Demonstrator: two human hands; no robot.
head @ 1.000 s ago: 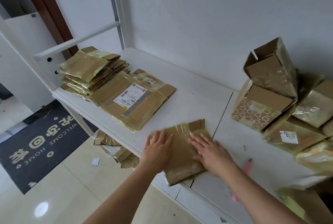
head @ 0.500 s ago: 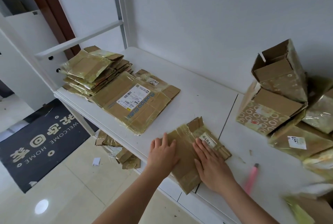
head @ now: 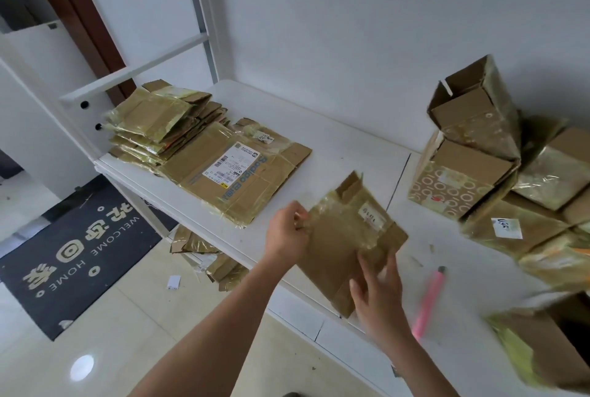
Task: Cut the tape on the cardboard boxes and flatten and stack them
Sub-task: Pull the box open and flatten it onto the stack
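I have one flattened box (head: 348, 237) in my hands, lifted a little off the near edge of the white table (head: 344, 147): my left hand (head: 285, 232) pinches its left edge with curled fingers, and my right hand (head: 376, 294) grips its near right corner, fingers curled under the board. As I judge it, this one is cut and pressed flat and only needs carrying to the pile. The stack of flattened boxes (head: 159, 122) sits at the far left end of the table, and a large flattened box with a shipping label (head: 236, 173) lies just beside it, partly tucked under it. So a fair share of the job looks done. What is left is on the right: a heap of uncut boxes (head: 498, 179), some upright, some tipped, one with its flaps open at the top, all wrapped in shiny tape, plus another box (head: 542, 352) at the near right corner, blurred. The pink cutter (head: 429, 301) lies on the table just right of my right hand, free to pick up. Between me and the stack the table is bare, so nothing much blocks the way, though the labelled box juts out toward me. A few flattened pieces (head: 207, 256) lie on the floor under the table edge, near a dark doormat (head: 64, 250), and they probably belong on the pile too.
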